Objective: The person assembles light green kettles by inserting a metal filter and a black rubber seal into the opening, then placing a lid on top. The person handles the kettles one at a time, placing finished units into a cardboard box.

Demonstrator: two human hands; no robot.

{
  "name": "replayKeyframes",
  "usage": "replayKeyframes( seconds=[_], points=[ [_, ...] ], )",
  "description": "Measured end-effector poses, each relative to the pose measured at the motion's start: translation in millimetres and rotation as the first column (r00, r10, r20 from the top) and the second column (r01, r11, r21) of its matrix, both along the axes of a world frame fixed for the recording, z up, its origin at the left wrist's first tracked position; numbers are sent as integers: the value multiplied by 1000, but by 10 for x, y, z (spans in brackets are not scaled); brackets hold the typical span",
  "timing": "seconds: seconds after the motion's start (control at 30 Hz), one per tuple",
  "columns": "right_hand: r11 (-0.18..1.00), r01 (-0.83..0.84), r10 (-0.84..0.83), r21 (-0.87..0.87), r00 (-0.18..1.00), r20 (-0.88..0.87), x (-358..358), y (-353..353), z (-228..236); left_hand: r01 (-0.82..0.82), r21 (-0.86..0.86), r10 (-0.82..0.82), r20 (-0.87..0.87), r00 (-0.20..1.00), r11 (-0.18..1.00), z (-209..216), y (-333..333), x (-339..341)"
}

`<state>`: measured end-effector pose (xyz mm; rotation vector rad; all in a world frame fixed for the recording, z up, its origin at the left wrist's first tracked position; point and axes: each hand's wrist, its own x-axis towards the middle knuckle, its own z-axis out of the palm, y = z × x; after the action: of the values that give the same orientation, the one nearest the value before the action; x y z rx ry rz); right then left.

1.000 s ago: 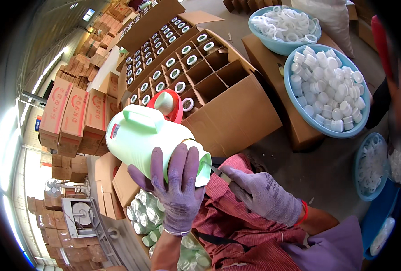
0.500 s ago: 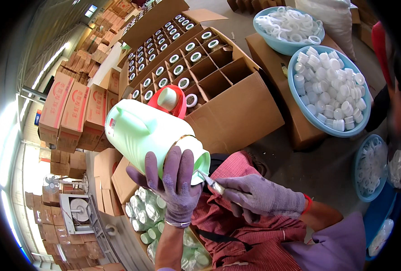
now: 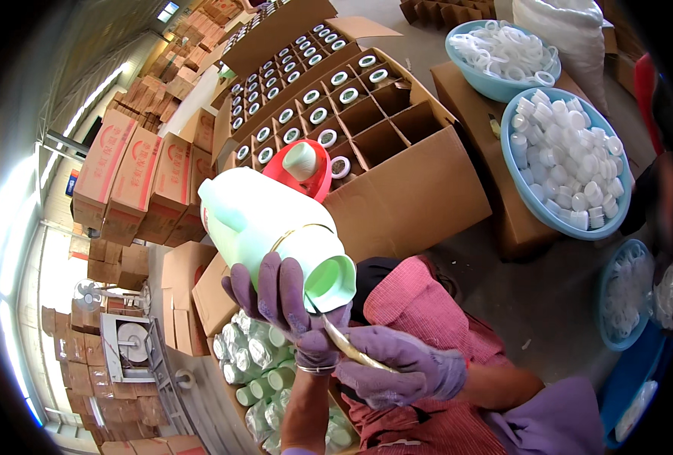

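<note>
A pale mint-green vacuum flask [image 3: 257,216] lies tilted across the front of me, its round open end toward my lap. My left hand [image 3: 282,299], in a grey-purple glove, is closed round it from below, near that end. In my gloved right hand [image 3: 401,365] is a small knife [image 3: 345,345], its thin blade touching or very close to the lower rim of the opening. Part of the blade lies against my left thumb, so its tip is hard to make out. Beyond the flask, a mint-green cap [image 3: 302,161] sits in a red dish [image 3: 323,182].
A divided carton [image 3: 408,193] of white-ringed flasks stands ahead. To the right are blue basins of white rings [image 3: 469,72] and white caps [image 3: 514,171]. An open box below left holds plastic-wrapped green cups [image 3: 259,387]. Stacked cartons [image 3: 113,178] line the left side.
My right hand and knife have moved down and left, closer to my left hand. The flask's opening has turned more into view. The whole scene has shifted slightly rightward.
</note>
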<state>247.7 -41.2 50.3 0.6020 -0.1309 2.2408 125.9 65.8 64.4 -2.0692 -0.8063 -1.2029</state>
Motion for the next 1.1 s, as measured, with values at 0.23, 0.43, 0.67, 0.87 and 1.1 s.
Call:
replayKeyframes(
  seconds=[0.23, 0.43, 0.67, 0.87, 1.1],
  points=[
    [983, 84, -122, -163, 963, -238, -265, -41, 164, -14, -27, 15, 10, 1000, 1000, 60, 16, -64],
    [968, 95, -101, -234, 995, -15, -149, -2, 275, -23, -134, 40, 122, 992, 991, 166, -22, -36],
    [973, 142, -123, -182, 986, 112, -133, -12, 292, -54, -259, 101, 172, 980, 964, 258, -18, -145],
    [862, 507, -475, -3, 811, 341, 52, 241, 216, -107, -320, 174, 187, 967, 941, 242, 36, -329],
    [633, 761, -562, 146, 322, 762, 282, 554, 410, -152, -321, 211, 156, 965, 935, 180, -49, -430]
  ],
)
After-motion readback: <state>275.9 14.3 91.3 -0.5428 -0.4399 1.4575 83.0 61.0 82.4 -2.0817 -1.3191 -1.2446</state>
